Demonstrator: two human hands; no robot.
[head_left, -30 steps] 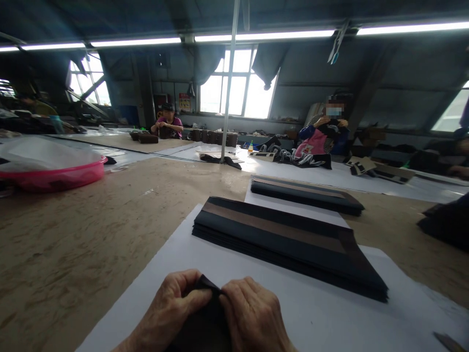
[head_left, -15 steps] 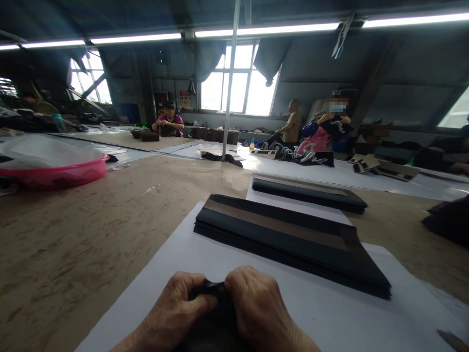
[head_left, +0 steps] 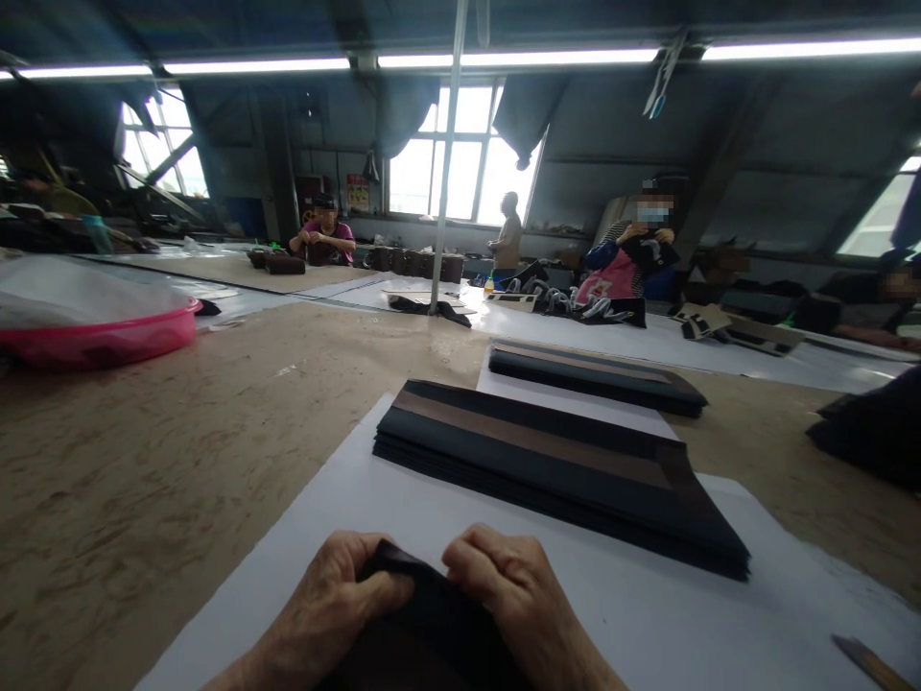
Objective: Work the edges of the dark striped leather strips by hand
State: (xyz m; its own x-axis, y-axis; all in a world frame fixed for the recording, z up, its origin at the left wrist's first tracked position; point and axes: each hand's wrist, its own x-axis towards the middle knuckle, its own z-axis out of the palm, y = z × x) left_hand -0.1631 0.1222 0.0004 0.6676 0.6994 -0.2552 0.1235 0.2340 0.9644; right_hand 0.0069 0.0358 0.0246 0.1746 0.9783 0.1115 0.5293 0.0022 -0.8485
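At the bottom middle, my left hand (head_left: 331, 600) and my right hand (head_left: 514, 590) both pinch the far edge of a dark folded piece (head_left: 424, 624) that lies on a white sheet (head_left: 633, 624). The fingers of each hand are curled over the piece's edge. Just beyond my hands lies a flat stack of black and brown folded pieces (head_left: 554, 465). A second, similar stack (head_left: 594, 374) sits farther back on another white sheet.
A pink basin (head_left: 101, 336) under clear plastic stands at the left on the brown table (head_left: 179, 441). A metal pole (head_left: 446, 163) rises from mid-table. Several people sit or stand at the far tables. A dark pile (head_left: 870, 432) lies at the right edge.
My hands moved slightly apart and the dark piece's edge now shows wider between them. A standing person in the background walked to the left.
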